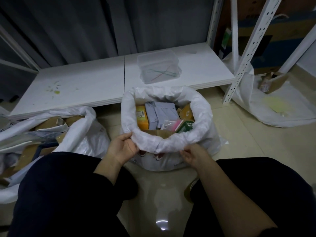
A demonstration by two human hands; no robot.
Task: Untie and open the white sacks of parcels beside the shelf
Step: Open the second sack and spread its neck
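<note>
Left to right. The left sack [85, 137] lies slumped on the tiled floor [239, 144] with its mouth open, and brown cardboard boxes [30, 151] and flat packets show inside. Behind it runs the low white shelf board [82, 86], stained near its left end.

The left hand [122, 147] grasps the near-left part of the rolled rim of the middle sack [200, 115], thumb on top and fingers curled beneath. This sack stands upright on the floor just in front of the shelf board. Its mouth is wide open and its edge is turned down into a thick collar. Inside, parcels stand packed together: a yellow box [142, 117], grey mailing bags [164, 113], a pink packet [172, 124], a green box [185, 126] and a brown box [187, 112].

On the board behind the sack sits a clear plastic tub [159, 67] holding thin coloured ties [160, 73].

The right hand [193, 153] pinches the near-right part of the same rim between thumb and curled fingers.

Further right, a perforated white shelf upright [246, 53] slants across the view. Behind it, the right sack [282, 115] rests on the floor, open, with a cardboard box [275, 81] showing at its mouth.
</note>
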